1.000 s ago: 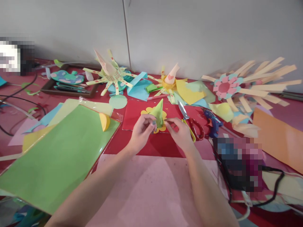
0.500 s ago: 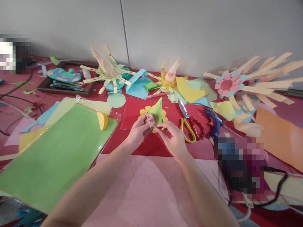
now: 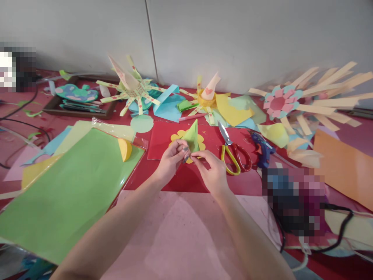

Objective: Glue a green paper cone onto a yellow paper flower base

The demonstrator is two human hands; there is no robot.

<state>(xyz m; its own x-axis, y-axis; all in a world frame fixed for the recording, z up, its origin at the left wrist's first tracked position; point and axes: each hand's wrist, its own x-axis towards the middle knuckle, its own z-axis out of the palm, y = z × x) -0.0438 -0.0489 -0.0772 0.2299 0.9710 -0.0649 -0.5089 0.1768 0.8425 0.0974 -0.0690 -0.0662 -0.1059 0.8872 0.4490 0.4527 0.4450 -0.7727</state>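
Over the table's middle, a light green folded paper cone (image 3: 191,137) points upward between my hands. My left hand (image 3: 172,157) has its fingers closed round the cone's lower left side. With thumb and forefinger, my right hand (image 3: 212,171) pinches the cone's bottom edge; the exact spot is partly hidden by the fingertips. Behind and below the cone shows a yellow scalloped paper flower (image 3: 201,142), lying on a red sheet (image 3: 159,136). Scissors (image 3: 231,151) with one yellow and one red handle lie open just right of my right hand.
Green paper (image 3: 70,186) in a clear sleeve covers the left, a folded yellow paper circle (image 3: 125,149) on it. A blue glue gun (image 3: 264,151) lies beyond the scissors. Paper-strip crafts (image 3: 135,91) and a brown tray (image 3: 78,111) stand along the wall. Orange paper (image 3: 344,167) lies right.
The whole view has shifted very slightly, so things sit a little further left. Both hands keep the same hold on the green paper cone.
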